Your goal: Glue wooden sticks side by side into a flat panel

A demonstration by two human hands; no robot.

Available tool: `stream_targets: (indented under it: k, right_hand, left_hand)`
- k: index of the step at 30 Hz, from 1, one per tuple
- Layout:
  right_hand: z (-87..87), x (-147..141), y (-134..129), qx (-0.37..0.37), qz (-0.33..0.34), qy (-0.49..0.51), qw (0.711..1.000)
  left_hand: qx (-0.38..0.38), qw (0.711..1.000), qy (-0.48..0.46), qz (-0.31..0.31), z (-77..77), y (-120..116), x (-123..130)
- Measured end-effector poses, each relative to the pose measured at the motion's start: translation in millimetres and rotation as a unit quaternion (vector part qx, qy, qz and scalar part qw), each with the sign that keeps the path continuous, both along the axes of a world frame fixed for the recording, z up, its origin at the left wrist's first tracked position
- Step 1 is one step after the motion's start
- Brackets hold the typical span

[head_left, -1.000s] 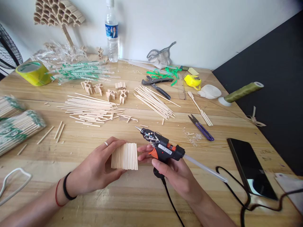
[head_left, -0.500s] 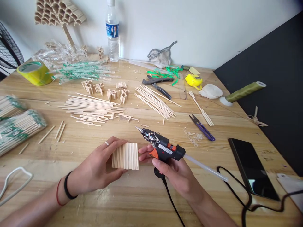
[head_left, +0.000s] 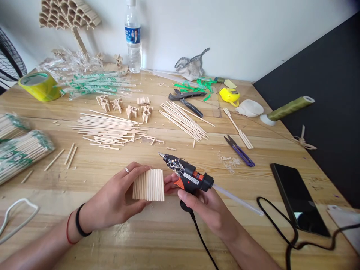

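Between the thumb and fingers of my left hand (head_left: 118, 197) is a small panel of wooden sticks (head_left: 149, 185) laid side by side, gripped at its left edge. My right hand (head_left: 208, 208) is wrapped round a black hot glue gun (head_left: 189, 176) with an orange trigger and a lit red light. Its metal nozzle points up and left, above the panel and apart from it. A clear glue stick (head_left: 239, 198) sticks out of the gun's back. Fingertips of the right hand lie close to the panel's right edge; whether they touch it I cannot tell.
Loose sticks (head_left: 109, 127) and small stick blocks (head_left: 132, 111) lie beyond my hands. Pliers-like cutters (head_left: 188, 99), purple snips (head_left: 240, 152) and a phone (head_left: 299, 198) are to the right. Bagged sticks (head_left: 22, 155) lie left; a water bottle (head_left: 132, 41) stands behind. The gun's black cord (head_left: 201, 234) trails down.
The glue gun in my right hand has moved slightly left, towards the stick panel. My left hand keeps its hold on the panel, nearly still.
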State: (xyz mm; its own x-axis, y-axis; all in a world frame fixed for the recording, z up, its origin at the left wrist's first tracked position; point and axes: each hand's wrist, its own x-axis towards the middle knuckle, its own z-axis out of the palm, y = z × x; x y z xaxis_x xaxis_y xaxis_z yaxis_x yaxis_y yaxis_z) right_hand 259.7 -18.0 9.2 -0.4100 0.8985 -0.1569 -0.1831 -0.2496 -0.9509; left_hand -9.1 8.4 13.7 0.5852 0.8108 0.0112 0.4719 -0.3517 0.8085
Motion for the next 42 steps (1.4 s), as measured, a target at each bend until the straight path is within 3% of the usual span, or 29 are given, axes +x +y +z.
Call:
stream_targets:
  k: [5, 10, 15, 21, 42]
  right_hand:
    - [1.8, -1.6, -0.8, -0.011, -0.037, 0.002, 0.999]
    - [2.6, -1.6, 0.2, -0.008, 0.009, -0.015, 1.0]
    - [1.6, -0.4, -0.1, -0.018, -0.014, -0.006, 1.0]
    - [2.2, -2.8, -0.2, 0.009, 0.027, -0.023, 0.999]
    - [5.8, 0.7, 4.3, 0.027, 0.035, -0.034, 0.998]
  left_hand:
    - [0.003, 1.0, 0.012, -0.002, 0.2, -0.1, -0.8]
    - [0.011, 1.0, 0.006, 0.001, -0.2, -0.3, -1.8]
    - [0.004, 1.0, 0.009, -0.003, -0.6, 0.2, -1.1]
    - [0.004, 1.0, 0.009, -0.004, 0.5, 1.0, 0.1]
    - [-0.025, 1.0, 0.001, -0.006, 4.6, 0.8, 0.8]
